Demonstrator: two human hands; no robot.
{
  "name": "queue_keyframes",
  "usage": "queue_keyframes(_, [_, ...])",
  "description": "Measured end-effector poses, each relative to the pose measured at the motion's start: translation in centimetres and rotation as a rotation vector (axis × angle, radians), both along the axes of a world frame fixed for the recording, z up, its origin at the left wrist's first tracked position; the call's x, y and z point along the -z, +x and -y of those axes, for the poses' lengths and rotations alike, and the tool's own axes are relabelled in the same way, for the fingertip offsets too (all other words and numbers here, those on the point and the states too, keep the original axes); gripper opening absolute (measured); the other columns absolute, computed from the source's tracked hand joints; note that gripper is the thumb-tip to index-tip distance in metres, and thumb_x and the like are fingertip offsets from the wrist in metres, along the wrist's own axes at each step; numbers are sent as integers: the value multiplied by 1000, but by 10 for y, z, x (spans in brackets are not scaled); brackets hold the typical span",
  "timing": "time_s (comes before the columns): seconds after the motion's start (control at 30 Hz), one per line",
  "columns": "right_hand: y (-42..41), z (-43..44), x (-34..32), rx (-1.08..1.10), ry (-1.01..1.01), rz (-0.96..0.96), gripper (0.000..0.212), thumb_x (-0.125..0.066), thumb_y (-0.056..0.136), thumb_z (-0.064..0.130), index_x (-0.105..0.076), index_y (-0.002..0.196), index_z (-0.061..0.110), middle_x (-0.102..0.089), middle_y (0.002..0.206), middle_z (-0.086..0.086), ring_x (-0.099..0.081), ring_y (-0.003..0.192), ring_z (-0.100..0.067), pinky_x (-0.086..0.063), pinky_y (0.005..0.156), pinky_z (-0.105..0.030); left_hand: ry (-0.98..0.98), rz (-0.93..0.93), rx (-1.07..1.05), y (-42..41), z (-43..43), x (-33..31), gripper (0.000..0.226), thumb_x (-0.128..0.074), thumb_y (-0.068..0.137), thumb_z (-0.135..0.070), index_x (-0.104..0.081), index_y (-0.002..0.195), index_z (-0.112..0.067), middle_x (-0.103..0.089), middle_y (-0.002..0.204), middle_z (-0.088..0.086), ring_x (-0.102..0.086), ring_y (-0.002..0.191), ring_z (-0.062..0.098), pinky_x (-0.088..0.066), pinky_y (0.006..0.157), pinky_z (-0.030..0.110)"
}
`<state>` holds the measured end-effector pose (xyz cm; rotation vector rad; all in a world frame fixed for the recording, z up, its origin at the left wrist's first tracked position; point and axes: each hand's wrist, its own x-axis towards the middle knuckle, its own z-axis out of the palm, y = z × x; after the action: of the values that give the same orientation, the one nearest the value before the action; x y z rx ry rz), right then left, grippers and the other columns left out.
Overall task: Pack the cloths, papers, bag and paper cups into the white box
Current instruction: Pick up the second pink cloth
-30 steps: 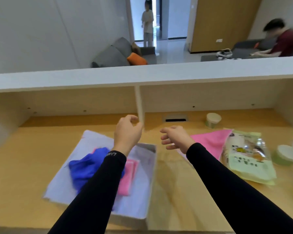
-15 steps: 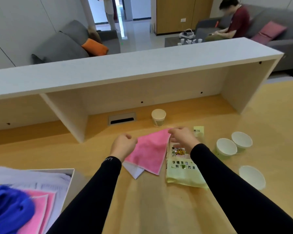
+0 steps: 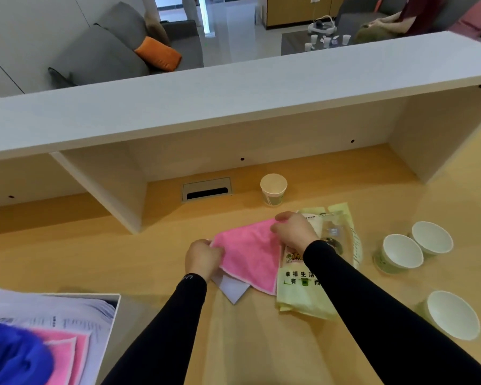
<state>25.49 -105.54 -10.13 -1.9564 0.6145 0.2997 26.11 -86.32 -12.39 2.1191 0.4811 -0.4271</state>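
A pink cloth lies flat on the wooden desk, over a white paper whose corner sticks out below it. My left hand pinches the cloth's left corner. My right hand grips its far right corner. A pale green printed bag lies partly under the cloth and my right arm. The white box sits at the lower left, holding papers, a pink cloth and a blue cloth. One paper cup stands upright behind the cloth; three cups lie tipped at the right.
A white shelf spans the desk's back, with a divider panel at the left. A cable slot is set into the desk. A person sits on a sofa beyond the shelf.
The view has swung right, away from the box. Both hands have moved from above the box to the pink cloth and closed on its corners.
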Motion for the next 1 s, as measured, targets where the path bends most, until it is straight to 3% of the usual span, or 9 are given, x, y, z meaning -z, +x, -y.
queue_keyframes(0.1, [2, 1, 2, 14, -58, -4, 42, -55, 84, 10, -55, 125, 6, -63, 113, -11, -58, 82, -21, -49, 62, -26, -135, 127, 62, 3, 5, -13, 16, -52, 84, -15, -66, 92, -16, -67, 87, -2, -62, 84, 17, -49, 65, 29])
queue_keyframes(0.17, [2, 4, 0, 78, -66, 32, 36, -57, 83, 8, -60, 119, 4, -65, 112, -12, -60, 87, -22, -52, 76, -32, -182, 218, 122, 6, 10, -28, 17, -51, 86, -16, -63, 83, -28, -64, 84, -7, -60, 80, 12, -46, 63, 25])
queue_keyframes(0.27, [0, 8, -9, 188, 14, 164, 25, -59, 84, 8, -67, 108, 10, -69, 97, -5, -59, 72, -10, -50, 62, -24, -147, 337, 153, 12, 14, -50, 21, -52, 86, -17, -57, 71, -30, -59, 74, -4, -52, 66, 13, -42, 60, 27])
queue_keyframes(0.37, [-2, 9, -28, 245, 153, 296, 14, -64, 83, 5, -69, 92, 14, -68, 96, -5, -61, 73, -11, -52, 64, -24, -159, 449, 106, 12, 9, -71, 20, -53, 86, -16, -59, 74, -31, -63, 77, -7, -57, 67, 8, -44, 57, 20])
queue_keyframes(0.53, [-6, -12, -73, 135, 399, 387, 17, -61, 82, -2, -62, 81, 15, -67, 89, -7, -66, 71, -16, -54, 53, -19, -209, 579, -48, -5, -21, -107, 21, -58, 82, -14, -64, 71, -31, -64, 73, -13, -57, 64, 0, -44, 51, 10])
queue_keyframes(0.7, [-17, -58, -114, 37, 486, 484, 12, -64, 80, 0, -63, 83, 11, -67, 77, -8, -66, 61, -15, -56, 51, -19, -212, 658, -161, -31, -67, -141, 12, -57, 80, -14, -66, 72, -16, -57, 71, 1, -50, 65, 15, -40, 57, 31])
queue_keyframes(0.8, [-26, -93, -134, -43, 512, 498, 8, -63, 81, 1, -64, 85, 9, -67, 74, -10, -66, 60, -16, -57, 51, -22, -176, 714, -238, -49, -102, -157, 17, -56, 77, -15, -58, 63, -7, -47, 63, 1, -39, 62, 17, -32, 57, 33])
queue_keyframes(0.87, [-35, -121, -143, -115, 524, 492, 7, -62, 83, 3, -65, 85, 9, -68, 66, -7, -64, 52, -12, -55, 48, -21, -149, 753, -288, -64, -130, -164, 23, -56, 76, -16, -56, 72, 7, -44, 67, 5, -36, 64, 15, -30, 60, 34])
queue_keyframes(1.0, [-59, -188, -150, -211, 552, 477, 10, -60, 84, 5, -68, 82, 11, -67, 50, 4, -60, 42, -3, -47, 40, -16, -112, 792, -397, -100, -193, -173, 16, -58, 75, -14, -57, 70, 1, -43, 70, 6, -36, 66, 15, -30, 61, 33])
